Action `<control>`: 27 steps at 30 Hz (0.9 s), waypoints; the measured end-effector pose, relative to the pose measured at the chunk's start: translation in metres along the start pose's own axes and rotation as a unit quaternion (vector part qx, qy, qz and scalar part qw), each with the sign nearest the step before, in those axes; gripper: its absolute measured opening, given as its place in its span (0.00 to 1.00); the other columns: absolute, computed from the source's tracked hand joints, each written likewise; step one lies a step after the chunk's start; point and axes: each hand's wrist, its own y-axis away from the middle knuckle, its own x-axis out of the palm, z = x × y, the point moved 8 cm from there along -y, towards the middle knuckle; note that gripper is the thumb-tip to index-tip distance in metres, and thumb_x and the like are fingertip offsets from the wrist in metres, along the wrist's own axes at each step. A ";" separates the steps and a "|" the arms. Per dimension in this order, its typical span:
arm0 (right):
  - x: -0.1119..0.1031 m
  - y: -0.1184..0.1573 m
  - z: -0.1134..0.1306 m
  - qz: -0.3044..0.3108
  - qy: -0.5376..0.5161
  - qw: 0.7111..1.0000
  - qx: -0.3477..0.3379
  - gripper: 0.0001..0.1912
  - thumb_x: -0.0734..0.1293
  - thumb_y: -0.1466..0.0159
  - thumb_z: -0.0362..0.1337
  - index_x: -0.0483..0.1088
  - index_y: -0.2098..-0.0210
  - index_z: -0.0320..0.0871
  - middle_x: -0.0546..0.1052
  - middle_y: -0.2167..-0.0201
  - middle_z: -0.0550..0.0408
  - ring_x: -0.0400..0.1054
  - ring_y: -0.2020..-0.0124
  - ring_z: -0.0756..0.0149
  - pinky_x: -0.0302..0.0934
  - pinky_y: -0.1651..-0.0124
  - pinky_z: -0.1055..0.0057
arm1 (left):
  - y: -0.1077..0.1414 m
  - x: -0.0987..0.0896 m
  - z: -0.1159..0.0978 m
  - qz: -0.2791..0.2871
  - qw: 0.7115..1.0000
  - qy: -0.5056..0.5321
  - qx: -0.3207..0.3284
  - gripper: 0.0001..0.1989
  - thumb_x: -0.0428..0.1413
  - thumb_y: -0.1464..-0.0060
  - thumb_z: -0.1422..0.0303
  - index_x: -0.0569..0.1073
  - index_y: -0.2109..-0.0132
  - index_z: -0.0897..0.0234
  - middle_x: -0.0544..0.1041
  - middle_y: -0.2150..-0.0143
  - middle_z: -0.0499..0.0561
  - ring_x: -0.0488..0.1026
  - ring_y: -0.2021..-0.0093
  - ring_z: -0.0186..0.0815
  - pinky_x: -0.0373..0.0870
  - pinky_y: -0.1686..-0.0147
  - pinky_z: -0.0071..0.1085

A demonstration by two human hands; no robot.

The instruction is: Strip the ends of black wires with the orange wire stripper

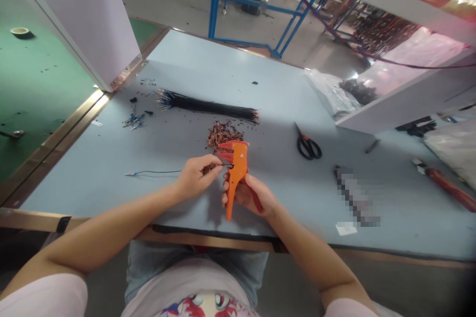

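My right hand [256, 195] is closed around the handles of an orange wire stripper [238, 168], which stands upright with its red jaws to the left. My left hand [199, 176] pinches a thin black wire [159, 172]. One end of this wire reaches the stripper's jaws; the other trails left over the table to a blue-and-metal terminal. Just behind the stripper lies a pile of short copper and black wire scraps [223, 132]. Farther back is a long bundle of black wires [211, 107], with blue terminals on its left end and bare copper on its right.
Black-handled scissors [308, 146] lie on the blue-grey table [178, 52] to the right. Beyond them are a blurred-out object [355, 195], a white paper [346, 228] and a red-handled tool [449, 188]. Loose blue terminals [134, 120] lie left. White panels [80, 15] stand at both sides.
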 end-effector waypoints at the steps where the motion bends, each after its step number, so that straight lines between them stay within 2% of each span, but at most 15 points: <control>1: 0.000 0.000 0.000 0.005 -0.003 1.000 0.000 0.23 0.61 0.39 0.54 0.64 0.55 0.42 0.74 0.60 0.47 0.72 0.63 0.59 0.65 0.56 0.54 | 0.000 0.003 0.001 0.010 1.000 0.014 -0.009 0.07 0.52 0.44 0.70 0.73 0.64 0.66 0.72 0.75 0.45 0.63 0.78 0.24 0.60 0.77 0.21; 4: 0.005 0.001 0.000 0.038 -0.029 0.999 -0.006 0.23 0.61 0.39 0.54 0.64 0.56 0.41 0.74 0.61 0.47 0.71 0.64 0.60 0.65 0.57 0.54 | 0.001 0.011 0.003 0.034 0.996 0.076 -0.036 0.08 0.51 0.44 0.70 0.74 0.63 0.67 0.74 0.74 0.47 0.66 0.76 0.26 0.64 0.74 0.22; 9: 0.014 0.004 0.001 0.078 -0.070 0.994 -0.003 0.22 0.61 0.37 0.54 0.65 0.57 0.40 0.73 0.63 0.49 0.71 0.67 0.62 0.66 0.60 0.57 | 0.003 0.018 0.008 0.026 0.984 0.160 -0.071 0.09 0.53 0.47 0.70 0.76 0.63 0.69 0.77 0.70 0.52 0.72 0.72 0.30 0.69 0.70 0.25; 19: 0.020 0.007 -0.001 0.107 -0.089 0.990 0.006 0.23 0.61 0.37 0.53 0.66 0.54 0.39 0.73 0.64 0.52 0.72 0.67 0.62 0.67 0.61 0.58 | 0.004 0.023 0.001 0.062 0.986 0.154 -0.026 0.10 0.51 0.46 0.73 0.77 0.62 0.67 0.78 0.69 0.51 0.72 0.71 0.28 0.68 0.70 0.23; 27: 0.015 0.008 -0.003 0.093 -0.076 0.993 0.004 0.23 0.60 0.36 0.52 0.65 0.55 0.38 0.73 0.66 0.52 0.72 0.71 0.64 0.68 0.64 0.58 | 0.003 0.023 -0.004 0.063 0.984 0.168 -0.018 0.10 0.51 0.47 0.75 0.77 0.62 0.68 0.78 0.69 0.50 0.71 0.72 0.27 0.68 0.70 0.21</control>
